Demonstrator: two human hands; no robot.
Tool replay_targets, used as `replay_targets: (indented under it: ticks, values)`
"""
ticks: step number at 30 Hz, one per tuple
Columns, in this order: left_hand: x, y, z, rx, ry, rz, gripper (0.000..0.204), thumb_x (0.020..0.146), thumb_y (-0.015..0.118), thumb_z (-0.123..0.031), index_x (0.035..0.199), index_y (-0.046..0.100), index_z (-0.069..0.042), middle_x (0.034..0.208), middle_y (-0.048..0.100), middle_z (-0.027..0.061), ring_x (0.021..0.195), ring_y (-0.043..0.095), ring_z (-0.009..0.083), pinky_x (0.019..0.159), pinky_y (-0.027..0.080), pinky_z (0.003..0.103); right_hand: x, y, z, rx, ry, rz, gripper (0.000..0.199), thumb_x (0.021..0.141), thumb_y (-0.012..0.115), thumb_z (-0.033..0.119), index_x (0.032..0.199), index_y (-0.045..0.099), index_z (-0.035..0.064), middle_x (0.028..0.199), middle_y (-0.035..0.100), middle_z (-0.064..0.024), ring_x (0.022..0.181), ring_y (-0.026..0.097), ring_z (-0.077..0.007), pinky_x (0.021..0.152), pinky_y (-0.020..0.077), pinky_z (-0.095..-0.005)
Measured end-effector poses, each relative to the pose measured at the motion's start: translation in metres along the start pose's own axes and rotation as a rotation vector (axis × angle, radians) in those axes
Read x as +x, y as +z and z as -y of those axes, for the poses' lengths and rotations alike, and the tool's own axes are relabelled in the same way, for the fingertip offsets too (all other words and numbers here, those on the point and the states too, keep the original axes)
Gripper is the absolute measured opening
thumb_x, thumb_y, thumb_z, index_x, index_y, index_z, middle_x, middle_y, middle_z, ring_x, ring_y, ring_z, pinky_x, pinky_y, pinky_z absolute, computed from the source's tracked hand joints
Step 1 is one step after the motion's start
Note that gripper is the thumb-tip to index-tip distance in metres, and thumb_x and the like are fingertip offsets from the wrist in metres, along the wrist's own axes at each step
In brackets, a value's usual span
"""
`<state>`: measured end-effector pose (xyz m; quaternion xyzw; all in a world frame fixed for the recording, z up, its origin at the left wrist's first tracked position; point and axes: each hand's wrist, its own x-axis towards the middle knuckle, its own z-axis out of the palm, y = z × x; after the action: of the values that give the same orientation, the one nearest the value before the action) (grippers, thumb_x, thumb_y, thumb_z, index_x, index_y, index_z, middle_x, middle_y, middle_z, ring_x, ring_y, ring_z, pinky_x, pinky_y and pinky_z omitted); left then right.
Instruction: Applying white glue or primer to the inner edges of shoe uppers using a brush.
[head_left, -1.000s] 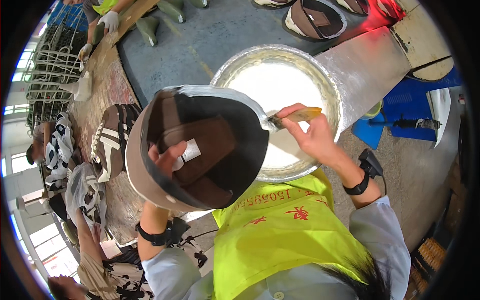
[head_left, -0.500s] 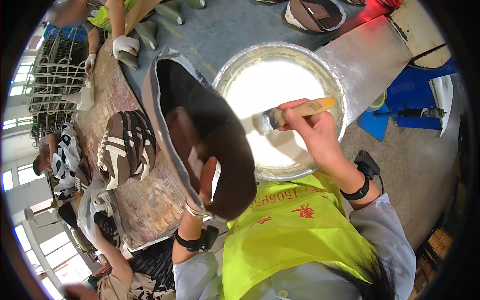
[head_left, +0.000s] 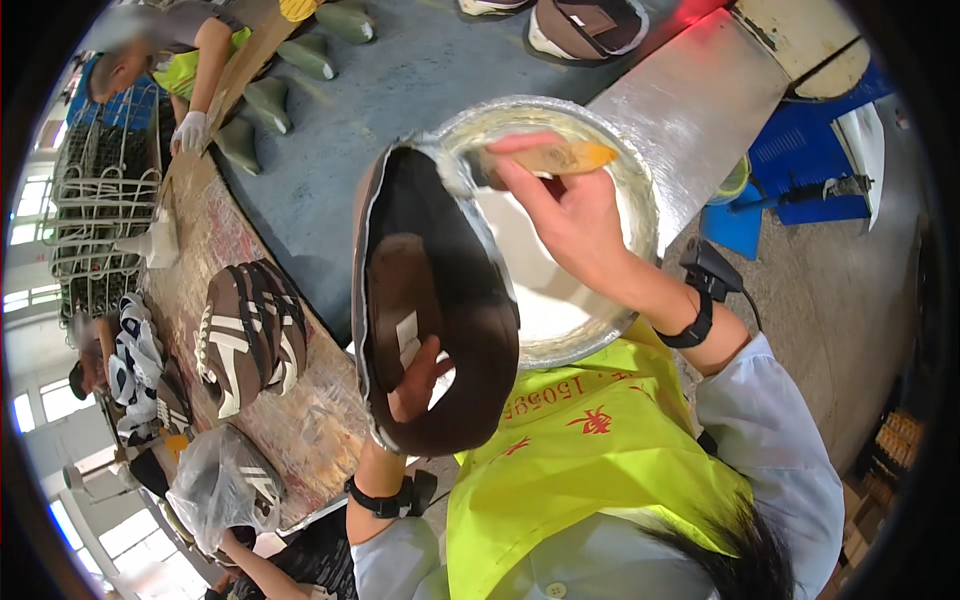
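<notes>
My left hand (head_left: 413, 388) grips a brown shoe upper (head_left: 455, 340) at its near end, the fingers showing inside it. The upper is tilted with its hollow side toward me, and a pale edge runs around its opening. In my right hand (head_left: 580, 220) is a flat brush (head_left: 560, 158) with a wooden, yellow-tipped handle. Its bristles are at the upper's far right edge, blurred by motion. Below the brush and right of the upper, a round metal basin (head_left: 652, 205) holds white liquid (head_left: 540, 295).
A bundle of brown striped shoe uppers (head_left: 250, 335) lies on the worn table (head_left: 310, 425) at left. Several green shoe lasts (head_left: 268, 103) line the blue-grey surface (head_left: 400, 75), with another upper (head_left: 588, 28) farther back. A co-worker's gloved hand (head_left: 190, 132) rests at the far left edge.
The brush has moved from over the liquid, leftward and away from me, to the upper's edge. The upper has turned and shifted right. The co-worker's gloved hand has left the green last.
</notes>
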<state>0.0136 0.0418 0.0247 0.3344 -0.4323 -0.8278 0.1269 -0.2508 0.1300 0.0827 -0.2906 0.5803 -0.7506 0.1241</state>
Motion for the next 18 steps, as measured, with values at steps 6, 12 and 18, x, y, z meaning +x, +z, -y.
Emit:
replay_targets:
  ticks: [6, 12, 18]
  values:
    - [0.067, 0.011, -0.029, 0.019, 0.232, -0.089, 0.043, 0.098, 0.037, -0.034, 0.121, 0.049, 0.001, 0.113, 0.058, 0.0094, 0.096, 0.06, 0.0157, 0.079, 0.054, 0.031, -0.044, -0.023, -0.011, -0.136, 0.391, 0.211, 0.015, 0.087, 0.058, 0.01, 0.095, 0.063, -0.0028, 0.08, 0.064, -0.0077, 0.072, 0.062, -0.0112, 0.063, 0.0506, -0.0251]
    - [0.09, 0.05, -0.063, -0.312, 0.215, 0.002, 0.03, 0.097, 0.037, -0.02, 0.125, 0.04, -0.008, 0.11, 0.055, 0.0077, 0.096, 0.058, 0.0166, 0.081, 0.052, 0.03, -0.028, -0.025, 0.011, -0.011, 0.587, 0.484, 0.019, 0.091, 0.055, 0.01, 0.102, 0.058, -0.0059, 0.09, 0.061, -0.0068, 0.079, 0.059, -0.0118, 0.071, 0.0523, -0.025]
    - [0.101, 0.046, -0.065, -0.036, 0.354, -0.393, 0.035, 0.097, 0.039, -0.033, 0.121, 0.046, -0.008, 0.109, 0.056, 0.0039, 0.096, 0.057, 0.0143, 0.086, 0.049, 0.03, -0.031, -0.027, 0.005, 0.243, 0.742, 0.379, 0.02, 0.092, 0.054, 0.01, 0.105, 0.057, -0.0042, 0.094, 0.061, -0.0068, 0.082, 0.06, -0.0118, 0.073, 0.0529, -0.0259]
